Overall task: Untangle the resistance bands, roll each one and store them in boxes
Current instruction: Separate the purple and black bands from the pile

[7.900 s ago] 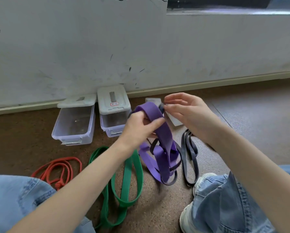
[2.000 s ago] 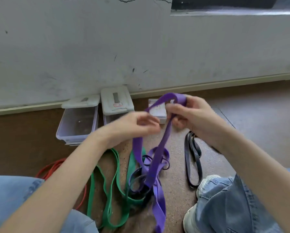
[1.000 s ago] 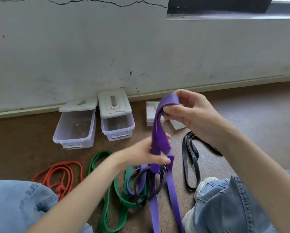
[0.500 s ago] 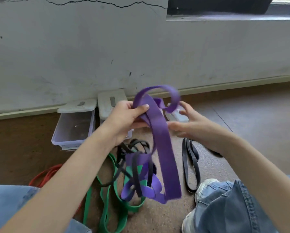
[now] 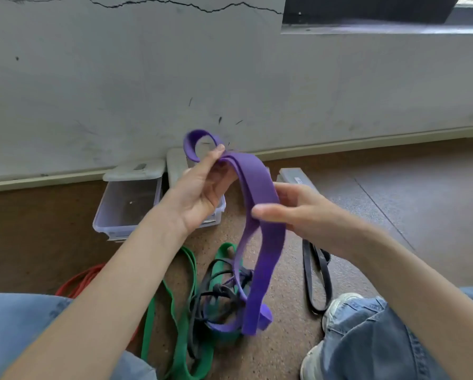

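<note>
Red band [image 5: 76, 281] lies loose on the floor at far left, partly hidden behind the knee; not rolled. Clear open box [image 5: 125, 207] against the wall shows no band inside; a second box [image 5: 219, 212] sits just beside it, mostly hidden behind the left hand. Green band [image 5: 180, 325] sprawls flat on the floor, unrolled. Judgement: task is early. No band rolled, none stored, untangling is the step in hand.

Left hand [image 5: 199, 187] is raised, thumb and fingers pinching the purple band [image 5: 260, 193] just below a small curl at its top end. Right hand [image 5: 295, 212] holds the doubled strap lower down, thumb across the front; the fingers behind are blurred, so grip there is not fully clear.

Purple band's long axis runs roughly vertical: up at the left hand, arching over, then hanging down to the floor. Its lower end is snarled with a thin dark band [image 5: 216, 292]. Another dark band [image 5: 316, 278] lies apart at right, near the shoe.
</note>
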`<control>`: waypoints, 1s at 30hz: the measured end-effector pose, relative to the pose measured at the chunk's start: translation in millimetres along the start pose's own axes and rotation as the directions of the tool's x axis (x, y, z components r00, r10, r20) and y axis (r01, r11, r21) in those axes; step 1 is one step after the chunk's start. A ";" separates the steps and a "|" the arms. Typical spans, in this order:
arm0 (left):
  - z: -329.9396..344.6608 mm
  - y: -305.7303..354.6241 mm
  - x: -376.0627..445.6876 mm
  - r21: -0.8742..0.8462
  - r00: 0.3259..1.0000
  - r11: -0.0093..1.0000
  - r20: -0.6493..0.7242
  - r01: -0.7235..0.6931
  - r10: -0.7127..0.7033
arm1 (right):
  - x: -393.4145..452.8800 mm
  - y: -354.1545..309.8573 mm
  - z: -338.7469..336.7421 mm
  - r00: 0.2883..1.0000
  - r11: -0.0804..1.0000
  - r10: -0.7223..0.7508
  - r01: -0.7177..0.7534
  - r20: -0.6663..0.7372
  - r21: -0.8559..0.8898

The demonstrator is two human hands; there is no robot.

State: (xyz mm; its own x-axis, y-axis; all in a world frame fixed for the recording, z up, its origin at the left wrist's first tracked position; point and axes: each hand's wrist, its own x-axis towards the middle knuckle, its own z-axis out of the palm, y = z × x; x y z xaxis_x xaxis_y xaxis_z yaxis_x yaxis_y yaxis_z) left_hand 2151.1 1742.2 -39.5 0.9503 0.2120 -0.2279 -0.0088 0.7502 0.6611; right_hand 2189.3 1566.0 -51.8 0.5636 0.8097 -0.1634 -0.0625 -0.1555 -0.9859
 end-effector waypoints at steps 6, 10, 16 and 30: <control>-37.9 -55.3 -12.6 0.701 0.887 0.712 0.307 0.035 -0.346 | 3.1 -14.1 -10.9 0.938 0.915 -0.167 0.262 -0.305 0.306; -50.0 -85.3 -21.0 0.875 0.927 0.482 0.219 -0.049 -0.304 | 0.6 -14.9 -22.2 0.909 0.897 -0.121 0.272 -0.398 0.348; -5.9 -19.8 -21.7 0.631 0.956 0.763 0.287 -0.143 -0.058 | -7.6 -7.4 -40.0 0.899 0.917 0.336 -0.245 -0.280 0.313; 6.8 -5.8 -20.9 0.899 0.930 0.433 0.216 -0.070 -0.297 | -7.3 2.4 -15.1 0.997 0.818 0.050 -0.009 0.055 -0.576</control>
State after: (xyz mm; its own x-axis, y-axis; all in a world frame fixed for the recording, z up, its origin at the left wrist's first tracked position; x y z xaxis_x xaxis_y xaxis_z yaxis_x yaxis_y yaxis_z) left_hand 2133.4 1729.2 -33.8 0.9537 -0.1607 -0.2544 0.2093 -0.2532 0.9445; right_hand 2197.5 1551.1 -52.4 0.5135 0.8310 -0.2140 0.4180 -0.4600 -0.7834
